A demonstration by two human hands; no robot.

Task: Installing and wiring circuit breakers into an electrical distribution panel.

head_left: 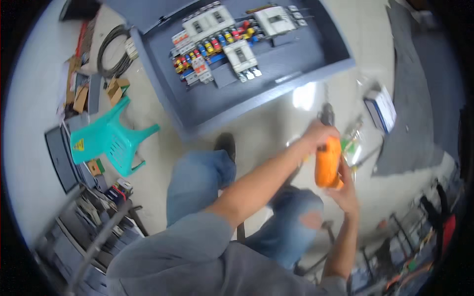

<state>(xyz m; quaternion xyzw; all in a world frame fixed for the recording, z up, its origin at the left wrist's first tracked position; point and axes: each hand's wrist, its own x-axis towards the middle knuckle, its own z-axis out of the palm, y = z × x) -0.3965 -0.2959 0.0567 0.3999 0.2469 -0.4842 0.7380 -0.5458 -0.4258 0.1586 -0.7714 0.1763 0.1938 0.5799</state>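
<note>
Orange power drill [328, 162] sits upright between my two hands, above my right knee, its long axis running from the handle near me up to the dark chuck [326, 114] pointing away toward the floor ahead. My left hand [320, 134], reaching across my body, wraps closed over the top of the drill body just behind the chuck. My right hand [346, 190] cups the lower end from underneath, fingers curled around the handle; it is the nearer of the two to me, and the drill lies above and slightly left of its palm. Below the hands are my jeans [202, 177], one knee torn, and a dark shoe [225, 144] on the pale floor. Just right of the drill lies a clear packet of small parts [353, 143], and farther right a blue and white box [381, 109] beside a grey mat [419, 98]. To my left a green plastic stool [111, 138] lies tipped over. Farthest away, a grey open electrical cabinet [237, 93] lies flat, holding white breakers and coloured terminals [217, 47].
</note>
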